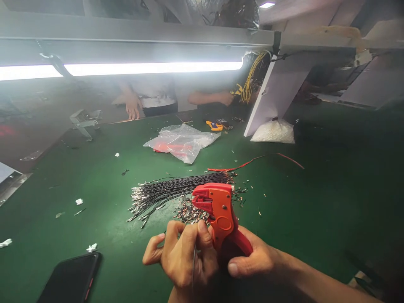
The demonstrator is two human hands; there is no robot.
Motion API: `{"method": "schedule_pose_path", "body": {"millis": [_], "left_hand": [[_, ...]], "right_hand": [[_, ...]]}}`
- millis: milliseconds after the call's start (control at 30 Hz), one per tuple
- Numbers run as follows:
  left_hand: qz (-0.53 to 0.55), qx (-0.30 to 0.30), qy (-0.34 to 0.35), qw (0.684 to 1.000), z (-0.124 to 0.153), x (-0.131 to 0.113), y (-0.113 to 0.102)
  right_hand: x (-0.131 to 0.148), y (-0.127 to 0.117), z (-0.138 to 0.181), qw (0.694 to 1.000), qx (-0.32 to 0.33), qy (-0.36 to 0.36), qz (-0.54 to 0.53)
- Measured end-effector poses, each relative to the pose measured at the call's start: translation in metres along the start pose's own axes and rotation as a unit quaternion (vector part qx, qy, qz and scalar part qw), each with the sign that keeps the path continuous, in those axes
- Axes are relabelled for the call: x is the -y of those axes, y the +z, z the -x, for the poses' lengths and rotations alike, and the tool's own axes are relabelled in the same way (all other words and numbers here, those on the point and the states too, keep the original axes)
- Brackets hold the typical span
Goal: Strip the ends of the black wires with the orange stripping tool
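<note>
My right hand [255,254] is closed around the handle of a red and orange wire stripper [222,206], whose jaws point left. Close beside its handle, my left hand [186,252] pinches a thin dark wire [194,261] between thumb and fingers. The wire hangs down along my palm; its upper end is hidden by my fingertips. Behind the tool lies a bundle of black wires [176,187] with metal terminals at their left ends. Short cut bits of wire [191,210] are heaped between the bundle and my hands.
A dark phone [71,280] lies at the lower left. Farther back are a clear plastic bag [186,141] over something red, a yellow tool [214,126], a red wire [252,160] and a bag of white pieces [274,131]. Another person's hand [132,103] rests at the far edge.
</note>
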State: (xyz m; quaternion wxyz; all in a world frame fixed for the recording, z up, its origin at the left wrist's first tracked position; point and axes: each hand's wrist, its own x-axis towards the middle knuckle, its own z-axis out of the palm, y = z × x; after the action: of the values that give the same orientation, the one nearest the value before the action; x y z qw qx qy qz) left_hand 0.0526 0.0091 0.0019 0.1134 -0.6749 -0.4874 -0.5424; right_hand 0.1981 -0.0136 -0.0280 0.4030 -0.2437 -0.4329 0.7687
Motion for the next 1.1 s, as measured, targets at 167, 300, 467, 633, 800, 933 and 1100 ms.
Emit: {"method": "schedule_pose_path", "body": {"millis": [167,300,467,633,800,933,1100], "left_hand": [[-0.006,0.005,0.015,1.000,0.001,-0.002,0.001],[0.002,0.005,0.028,1.000,0.001,-0.003,0.001],[0.011,0.017,0.031,0.999,0.002,-0.003,0.001],[0.015,0.017,0.022,0.999,0.003,-0.003,0.001],[0.024,0.014,0.020,0.999,0.002,-0.005,0.002],[0.030,0.014,0.002,0.999,0.002,-0.008,0.002],[0.031,0.026,-0.004,0.999,0.004,-0.008,0.003]], "right_hand": [[0.001,0.003,-0.003,0.999,0.020,-0.021,-0.036],[0.001,0.003,-0.006,0.997,0.047,-0.027,-0.063],[0.001,0.002,-0.004,0.997,0.047,-0.020,-0.060],[0.003,0.003,-0.003,0.999,-0.007,-0.020,-0.034],[0.005,0.003,-0.002,0.999,-0.039,-0.020,-0.003],[0.001,0.001,-0.001,0.999,-0.045,-0.013,0.020],[-0.006,-0.001,0.000,0.998,-0.057,-0.011,0.036]]}}
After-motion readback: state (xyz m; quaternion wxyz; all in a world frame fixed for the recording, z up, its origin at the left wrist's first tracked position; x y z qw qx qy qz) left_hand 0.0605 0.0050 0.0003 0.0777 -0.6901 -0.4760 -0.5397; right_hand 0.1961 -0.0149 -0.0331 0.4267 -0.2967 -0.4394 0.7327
